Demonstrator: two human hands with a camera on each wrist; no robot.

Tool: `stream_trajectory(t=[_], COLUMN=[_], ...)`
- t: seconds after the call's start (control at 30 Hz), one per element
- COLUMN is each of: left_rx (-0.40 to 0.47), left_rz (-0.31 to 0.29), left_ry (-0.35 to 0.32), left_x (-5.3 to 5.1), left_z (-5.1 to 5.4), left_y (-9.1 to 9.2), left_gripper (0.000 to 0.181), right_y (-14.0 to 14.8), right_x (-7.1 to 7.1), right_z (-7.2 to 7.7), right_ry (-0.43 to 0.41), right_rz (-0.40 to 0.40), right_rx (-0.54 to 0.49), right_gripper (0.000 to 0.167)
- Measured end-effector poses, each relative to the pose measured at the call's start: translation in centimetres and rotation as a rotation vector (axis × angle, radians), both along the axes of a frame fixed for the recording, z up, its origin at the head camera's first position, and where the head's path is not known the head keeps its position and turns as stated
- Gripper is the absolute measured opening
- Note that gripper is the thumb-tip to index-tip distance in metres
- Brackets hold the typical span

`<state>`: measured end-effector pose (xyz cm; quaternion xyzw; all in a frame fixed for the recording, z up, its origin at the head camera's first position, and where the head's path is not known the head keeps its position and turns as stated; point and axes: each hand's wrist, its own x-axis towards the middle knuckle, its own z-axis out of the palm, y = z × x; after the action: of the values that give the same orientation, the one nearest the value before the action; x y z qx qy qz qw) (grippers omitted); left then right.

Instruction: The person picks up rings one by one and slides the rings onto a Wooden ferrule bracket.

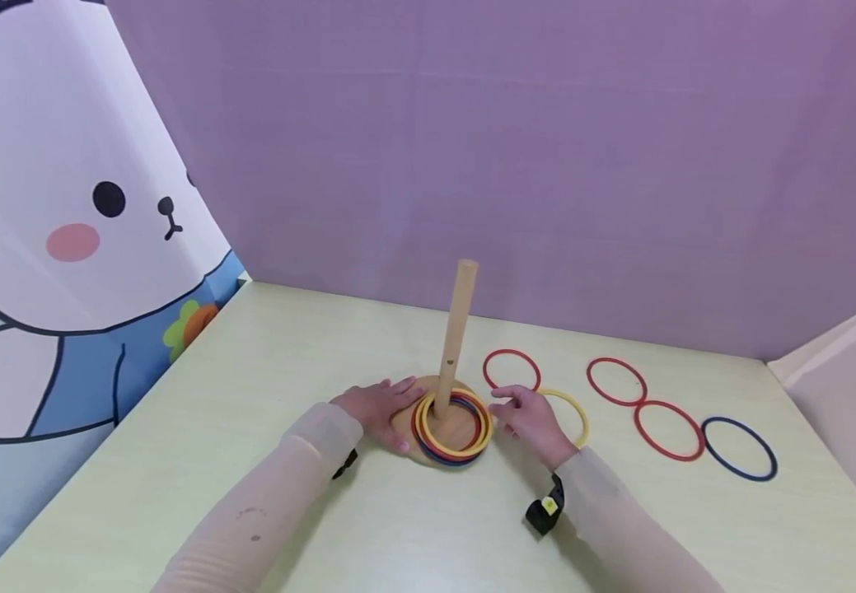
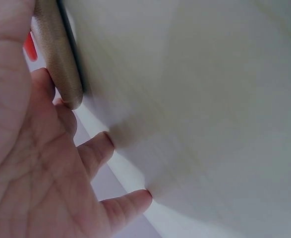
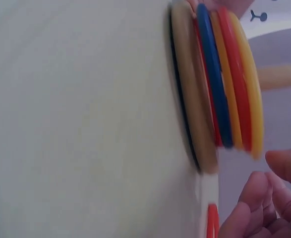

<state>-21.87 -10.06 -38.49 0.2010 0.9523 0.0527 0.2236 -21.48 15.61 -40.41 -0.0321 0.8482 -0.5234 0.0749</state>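
A wooden post (image 1: 459,329) rises from a round wooden base (image 1: 456,430) near the middle of the table. Several red, blue and yellow rings lie stacked around the post, with a yellow ring (image 3: 254,94) uppermost. My left hand (image 1: 377,412) rests at the base's left edge, fingers spread; in the left wrist view two fingertips touch the tabletop. To the right of the stack is my right hand (image 1: 539,424), its fingers loosely bent and holding nothing. The right wrist view shows a gap between its fingers (image 3: 284,166) and the rings.
Behind the right hand lie a red ring (image 1: 512,352) and a yellow ring (image 1: 585,416), partly covered by that hand. Farther right, two red rings (image 1: 616,360) and a blue ring (image 1: 741,423) form a row. A purple backdrop (image 1: 428,165) stands behind the table.
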Motion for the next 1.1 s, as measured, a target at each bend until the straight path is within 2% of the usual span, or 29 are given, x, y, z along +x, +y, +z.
stream_trajectory(t=[0.1, 0.27, 0.53, 0.7, 0.93, 1.1], left_rx=[0.007, 0.003, -0.009, -0.008, 0.005, 0.021], left_rz=[0.009, -0.001, 0.002, -0.004, -0.001, 0.005], left_ry=[-0.001, 0.006, -0.001, -0.005, 0.002, -0.005], left_x=[0.1, 0.1, 0.1, 0.1, 0.2, 0.2], left_z=[0.1, 0.1, 0.1, 0.1, 0.3, 0.2], left_y=[-0.1, -0.2, -0.3, -0.2, -0.2, -0.2], left_gripper=[0.093, 0.092, 0.093, 0.092, 0.092, 0.091], right_y=[1.2, 3.8, 7.2, 8.5, 9.1, 9.1], right_x=[-0.2, -0.4, -0.6, -0.7, -0.6, -0.3], right_z=[0.1, 0.1, 0.5, 0.7, 0.9, 0.9], right_ry=[0.031, 0.083, 0.257, 0.261, 0.243, 0.23], right_rz=[0.004, 0.031, 0.139, 0.198, 0.337, 0.423], right_rx=[0.038, 0.159, 0.401, 0.464, 0.548, 0.592], right_gripper=[0.029, 0.027, 0.028, 0.024, 0.007, 0.008])
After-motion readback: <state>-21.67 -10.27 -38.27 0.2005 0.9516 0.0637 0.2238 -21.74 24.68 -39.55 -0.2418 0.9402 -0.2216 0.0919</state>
